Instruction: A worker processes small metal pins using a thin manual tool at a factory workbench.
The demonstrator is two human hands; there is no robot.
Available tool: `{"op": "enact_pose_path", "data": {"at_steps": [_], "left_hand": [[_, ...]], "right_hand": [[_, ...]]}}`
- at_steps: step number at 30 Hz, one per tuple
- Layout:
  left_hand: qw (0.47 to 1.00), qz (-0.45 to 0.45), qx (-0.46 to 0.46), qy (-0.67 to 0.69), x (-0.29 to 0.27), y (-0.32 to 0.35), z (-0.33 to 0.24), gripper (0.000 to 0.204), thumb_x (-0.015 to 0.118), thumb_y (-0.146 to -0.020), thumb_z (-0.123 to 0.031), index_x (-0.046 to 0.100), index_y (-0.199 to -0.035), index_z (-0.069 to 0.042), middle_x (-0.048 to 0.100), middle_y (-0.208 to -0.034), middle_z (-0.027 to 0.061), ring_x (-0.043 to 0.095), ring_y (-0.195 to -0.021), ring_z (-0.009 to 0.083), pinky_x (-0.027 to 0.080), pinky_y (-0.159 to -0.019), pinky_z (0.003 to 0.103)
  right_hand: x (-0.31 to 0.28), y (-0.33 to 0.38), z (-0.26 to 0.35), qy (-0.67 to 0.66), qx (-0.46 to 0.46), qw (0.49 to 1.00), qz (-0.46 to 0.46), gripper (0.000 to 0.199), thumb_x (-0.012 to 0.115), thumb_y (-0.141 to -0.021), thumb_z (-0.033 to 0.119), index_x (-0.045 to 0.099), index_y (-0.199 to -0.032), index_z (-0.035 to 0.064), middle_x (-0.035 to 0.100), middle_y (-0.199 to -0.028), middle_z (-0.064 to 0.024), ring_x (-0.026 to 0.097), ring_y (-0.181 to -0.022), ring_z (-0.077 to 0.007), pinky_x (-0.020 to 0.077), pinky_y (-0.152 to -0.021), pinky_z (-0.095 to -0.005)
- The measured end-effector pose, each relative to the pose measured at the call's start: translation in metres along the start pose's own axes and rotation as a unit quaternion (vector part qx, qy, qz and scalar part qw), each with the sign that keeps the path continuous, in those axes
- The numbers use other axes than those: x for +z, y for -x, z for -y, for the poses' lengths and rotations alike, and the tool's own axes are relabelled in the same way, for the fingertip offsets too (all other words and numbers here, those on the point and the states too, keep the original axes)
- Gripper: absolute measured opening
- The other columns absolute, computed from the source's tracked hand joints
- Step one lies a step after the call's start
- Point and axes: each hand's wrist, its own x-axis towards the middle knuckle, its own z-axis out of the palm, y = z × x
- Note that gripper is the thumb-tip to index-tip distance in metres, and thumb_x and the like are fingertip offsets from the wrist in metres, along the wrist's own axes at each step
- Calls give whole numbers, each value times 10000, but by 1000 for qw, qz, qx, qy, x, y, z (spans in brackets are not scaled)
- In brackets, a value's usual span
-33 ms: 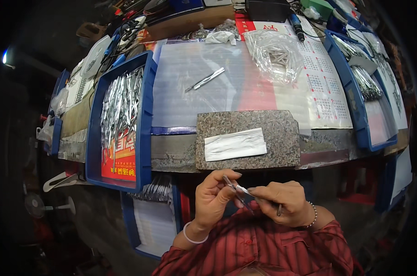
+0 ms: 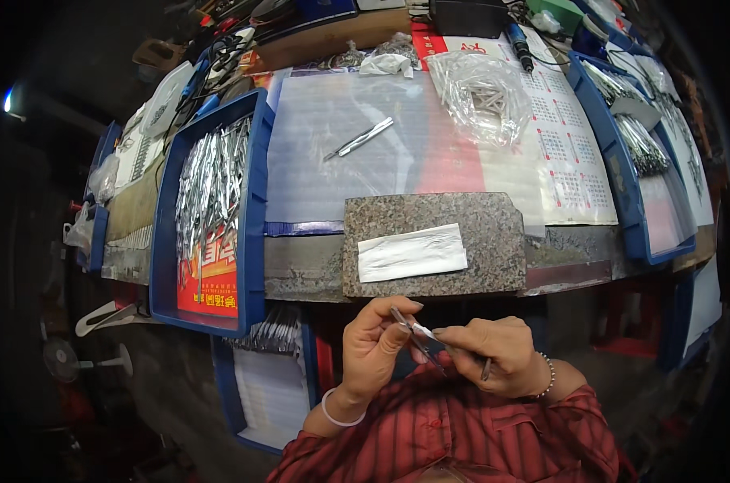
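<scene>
Just in front of the table edge, my left hand (image 2: 371, 344) pinches a slim, tweezers-like metal piece (image 2: 419, 344) that slants down to the right. My right hand (image 2: 494, 352) is closed round a slim metal tool (image 2: 486, 369), whose dark end sticks out below the fingers. Between the hands, a bright pale tip (image 2: 424, 331) meets the piece in my left hand; I cannot tell what it belongs to. Beyond them, a folded white cloth or paper (image 2: 412, 253) lies on a speckled stone slab (image 2: 494, 241). Slim metal pieces (image 2: 358, 139) rest on the plastic-covered mat (image 2: 309, 185).
To the left stands a blue bin (image 2: 256, 209) of silver metal pieces (image 2: 212, 177); another blue bin (image 2: 228, 394) is below. A clear plastic bag (image 2: 482, 97) sits at the back, near a blue-black handheld tool (image 2: 519, 48). At right is another blue tray (image 2: 635, 217).
</scene>
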Motion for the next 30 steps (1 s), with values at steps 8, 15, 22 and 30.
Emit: {"op": "enact_pose_path", "data": {"at_steps": [8, 15, 22, 30], "left_hand": [[999, -37, 27, -26, 4, -5, 4, 330, 561, -981, -278, 535, -1089, 34, 636, -823, 153, 610, -565, 168, 510, -497, 241], [998, -60, 14, 4, 2, -5, 2, 276, 579, -977, -236, 560, -1045, 30, 622, -870, 137, 607, -573, 134, 500, -509, 211], [998, -17, -36, 57, -10, -5, 3, 203, 618, -956, -137, 609, -1047, 44, 651, -922, 119, 659, -692, 144, 519, -626, 216], [924, 129, 60, -354, -23, -22, -28, 168, 707, -820, 15, 676, -984, 27, 692, -854, 112, 675, -733, 175, 517, -647, 267]], "right_hand": [[13, -4, -6, 10, -26, 1000, 1, 398, 694, -744, -39, 642, -1138, -17, 547, -646, -61, 585, -522, -189, 465, -453, -302], [30, 2, -13, 17, -17, 1000, 7, 418, 693, -731, -8, 641, -1146, -19, 535, -646, -52, 579, -518, -184, 463, -446, -300], [18, 2, -11, 115, -85, 989, 31, 306, 705, -703, 27, 669, -1006, -2, 519, -613, -20, 553, -472, -153, 425, -400, -292], [-18, -23, -8, 133, -112, 982, 77, 272, 703, -656, 50, 665, -921, 2, 565, -660, -12, 587, -500, -147, 453, -406, -279]]}}
